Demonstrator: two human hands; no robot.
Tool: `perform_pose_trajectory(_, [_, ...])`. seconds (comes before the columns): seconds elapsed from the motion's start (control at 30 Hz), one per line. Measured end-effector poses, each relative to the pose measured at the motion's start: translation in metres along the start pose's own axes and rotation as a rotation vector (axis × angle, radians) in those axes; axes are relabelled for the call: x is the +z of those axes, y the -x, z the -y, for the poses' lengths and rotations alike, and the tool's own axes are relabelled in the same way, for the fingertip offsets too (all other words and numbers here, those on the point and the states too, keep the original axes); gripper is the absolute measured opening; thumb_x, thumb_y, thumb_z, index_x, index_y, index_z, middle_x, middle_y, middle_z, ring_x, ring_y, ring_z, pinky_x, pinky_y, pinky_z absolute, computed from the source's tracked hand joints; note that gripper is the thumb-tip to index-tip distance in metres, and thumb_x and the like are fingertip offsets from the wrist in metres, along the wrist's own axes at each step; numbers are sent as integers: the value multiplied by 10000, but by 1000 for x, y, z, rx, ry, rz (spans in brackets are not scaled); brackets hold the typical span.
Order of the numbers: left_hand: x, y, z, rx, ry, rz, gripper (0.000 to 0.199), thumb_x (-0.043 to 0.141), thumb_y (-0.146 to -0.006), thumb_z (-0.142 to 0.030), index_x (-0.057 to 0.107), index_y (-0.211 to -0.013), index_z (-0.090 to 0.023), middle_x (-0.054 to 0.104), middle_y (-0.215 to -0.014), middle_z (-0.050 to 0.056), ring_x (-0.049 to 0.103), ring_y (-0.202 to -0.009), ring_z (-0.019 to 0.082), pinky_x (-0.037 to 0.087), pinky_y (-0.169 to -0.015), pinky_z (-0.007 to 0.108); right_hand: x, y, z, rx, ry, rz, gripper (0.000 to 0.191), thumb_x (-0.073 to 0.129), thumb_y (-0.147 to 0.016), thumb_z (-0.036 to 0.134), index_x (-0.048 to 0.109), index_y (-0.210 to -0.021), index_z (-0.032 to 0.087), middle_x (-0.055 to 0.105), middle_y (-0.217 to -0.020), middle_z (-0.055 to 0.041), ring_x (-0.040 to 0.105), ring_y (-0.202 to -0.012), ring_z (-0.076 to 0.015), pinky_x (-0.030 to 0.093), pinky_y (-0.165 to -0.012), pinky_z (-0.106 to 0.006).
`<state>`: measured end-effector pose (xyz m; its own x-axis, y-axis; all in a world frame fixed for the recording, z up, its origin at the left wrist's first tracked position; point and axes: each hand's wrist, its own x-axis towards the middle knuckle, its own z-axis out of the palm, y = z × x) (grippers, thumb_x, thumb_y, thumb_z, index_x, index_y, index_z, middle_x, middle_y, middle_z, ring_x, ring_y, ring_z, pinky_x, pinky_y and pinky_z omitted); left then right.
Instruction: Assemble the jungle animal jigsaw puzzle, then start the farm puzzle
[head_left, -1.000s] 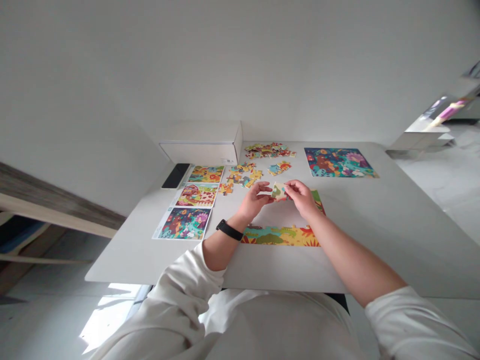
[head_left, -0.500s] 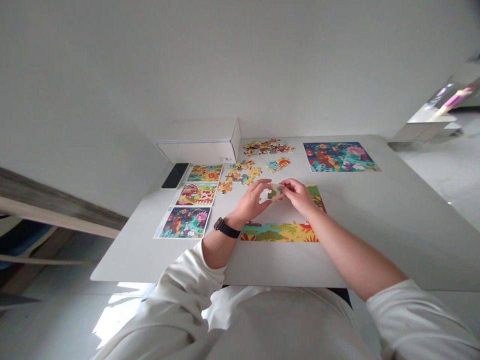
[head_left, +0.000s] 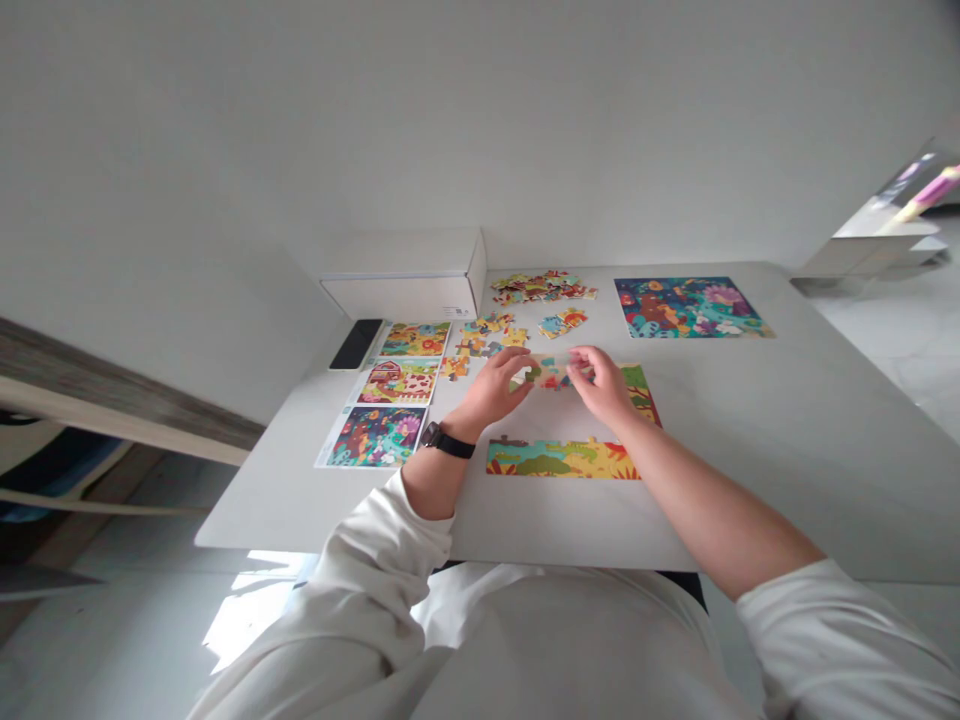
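Note:
A short strip of joined puzzle pieces, cream, blue and red, is between my two hands above the table. My left hand, with a black watch on its wrist, grips the strip's left end between thumb and fingers. At the right end, my right hand pinches it with thumb and forefinger. Below lies a partly joined jungle puzzle, a long bottom row with a green and red column at its right side. My right forearm covers the corner where they meet.
Loose yellow pieces and a piled heap lie behind. A joined blue and orange clump is near them. Three picture cards, a phone and a white box stand left; a dark finished puzzle lies right.
My hands have moved a little apart, and more of the joined strip shows between them. The whole view has shifted slightly.

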<state>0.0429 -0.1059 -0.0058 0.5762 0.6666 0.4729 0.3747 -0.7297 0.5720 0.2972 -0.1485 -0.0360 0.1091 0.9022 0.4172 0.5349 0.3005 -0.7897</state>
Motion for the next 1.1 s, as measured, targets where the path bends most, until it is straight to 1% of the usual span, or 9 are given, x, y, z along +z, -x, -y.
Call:
perform_pose_trajectory(0.07, [2,1,6,-34,14,8,340,705,-960,-141,759,-1275,-256,685,-1430,124,654,-1373,284,537,-1215,507,-1,0,0,-75,85,11,245,658,-1010,382,742,-1210,269,787,-1227,-129,740,-1129,-316,597,-1039,-505])
perform_pose_trajectory(0.13, [5,1,10,-57,16,42,333,708,-951,-136,767,-1258,-250,685,-1420,123,660,-1363,284,548,-1207,492,-1,0,0,-129,154,43,203,638,-999,297,758,-1161,271,794,-1183,-120,730,-1160,-323,576,-1090,-525])
perform_pose_trajectory(0.27, [8,1,14,-72,-47,129,341,701,-927,-108,773,-1235,-236,701,-1376,132,680,-1318,305,568,-1177,489,1,2,1,-169,213,95,220,634,-981,221,772,-1145,270,795,-1142,-112,725,-1150,-322,576,-1084,-525])
perform_pose_trajectory(0.4, [4,4,16,-85,-124,141,370,667,-932,-107,764,-1258,-253,709,-1338,121,687,-1275,300,584,-1139,473,3,2,-2,-165,217,122,223,636,-985,206,775,-1149,265,794,-1154,-116,727,-1152,-320,576,-1083,-520])
perform_pose_trajectory(0.57, [3,6,22,-120,-157,144,369,647,-936,-110,784,-1241,-266,701,-1391,119,694,-1247,296,577,-1140,490,4,2,-6,-154,218,129,233,652,-974,208,793,-1148,274,803,-1147,-106,733,-1140,-319,589,-1074,-525])
perform_pose_trajectory(0.73, [8,6,25,-128,-149,124,344,659,-936,-127,816,-1205,-274,715,-1398,115,671,-1314,316,527,-1203,523,4,2,-5,-168,241,160,220,661,-985,206,804,-1135,279,801,-1144,-107,730,-1141,-323,580,-1090,-531])
perform_pose_trajectory(0.83, [8,6,23,-134,-181,139,365,643,-941,-129,823,-1224,-273,721,-1402,123,661,-1336,331,511,-1211,545,4,3,-4,-184,266,172,206,658,-989,198,803,-1112,277,797,-1142,-105,728,-1128,-320,578,-1082,-525])
perform_pose_trajectory(0.93, [7,5,21,-118,-195,136,381,647,-940,-141,826,-1246,-280,721,-1425,117,654,-1355,329,503,-1216,535,5,3,-3,-194,291,175,208,664,-987,197,803,-1114,286,795,-1144,-101,719,-1123,-321,580,-1069,-522])
perform_pose_trajectory(1.1, [8,5,18,-68,-142,164,315,644,-994,-222,851,-1215,-309,755,-1404,99,660,-1342,322,481,-1229,543,6,5,-3,-209,329,201,201,675,-993,198,807,-1121,277,782,-1170,-115,701,-1150,-332,562,-1082,-531])
